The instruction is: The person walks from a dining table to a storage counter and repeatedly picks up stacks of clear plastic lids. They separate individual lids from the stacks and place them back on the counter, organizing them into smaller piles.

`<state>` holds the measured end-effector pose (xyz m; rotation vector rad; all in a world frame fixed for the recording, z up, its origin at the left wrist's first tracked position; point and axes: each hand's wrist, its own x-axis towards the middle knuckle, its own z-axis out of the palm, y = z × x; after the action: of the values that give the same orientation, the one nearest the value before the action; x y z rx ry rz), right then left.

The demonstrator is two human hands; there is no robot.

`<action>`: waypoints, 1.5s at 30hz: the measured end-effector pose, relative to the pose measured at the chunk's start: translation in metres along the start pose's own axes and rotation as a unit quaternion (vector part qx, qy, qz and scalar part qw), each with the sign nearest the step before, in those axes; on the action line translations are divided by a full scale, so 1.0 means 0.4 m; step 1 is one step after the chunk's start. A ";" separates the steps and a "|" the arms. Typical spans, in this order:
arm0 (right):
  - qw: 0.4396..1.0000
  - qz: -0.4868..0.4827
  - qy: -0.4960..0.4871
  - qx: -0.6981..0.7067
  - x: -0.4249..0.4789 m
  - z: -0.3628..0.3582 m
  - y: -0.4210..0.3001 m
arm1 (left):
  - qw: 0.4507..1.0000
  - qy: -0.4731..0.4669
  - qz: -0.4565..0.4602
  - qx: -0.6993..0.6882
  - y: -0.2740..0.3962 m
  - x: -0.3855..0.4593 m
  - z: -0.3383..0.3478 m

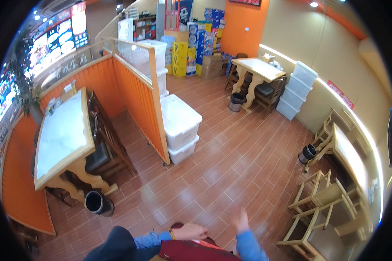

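Note:
My left hand (190, 231), at the end of a blue sleeve with a yellow band at the wrist, is held over the dark red apron (196, 250) at my front. Its fingers look partly curled, and no object shows in it. My right hand (239, 219) reaches forward above the brown tiled floor (196, 195), slightly blurred, with nothing visible in it. Part of a dark trouser leg (112, 244) shows at lower left.
Left stand a white-topped table (63, 140), a waste bin (99, 204) and an orange partition (140, 98). Lidded white plastic boxes (182, 119) sit beside the partition. Another table (258, 68) is farther back. On the right are wooden chairs (313, 225), a table (349, 153) and a bin (307, 154).

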<state>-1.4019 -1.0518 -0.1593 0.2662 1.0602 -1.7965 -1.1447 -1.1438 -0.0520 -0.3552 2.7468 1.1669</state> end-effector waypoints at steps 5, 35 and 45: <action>0.913 -0.060 -0.363 -0.176 0.080 0.889 -0.355 | 0.997 0.058 -0.047 0.010 -0.107 0.223 -0.183; 0.974 0.044 -0.166 -0.149 2.318 1.392 -1.031 | 0.955 0.230 -0.184 0.031 -1.179 1.587 -1.613; 0.553 -0.143 -0.619 -0.539 2.407 2.685 -0.624 | 0.927 0.110 -0.357 -0.043 -1.625 1.627 -2.002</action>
<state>-1.7834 -2.4513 0.0371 -1.7628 0.8479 -0.7564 -1.6234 -2.2647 -0.0876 -1.4225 2.3512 1.0706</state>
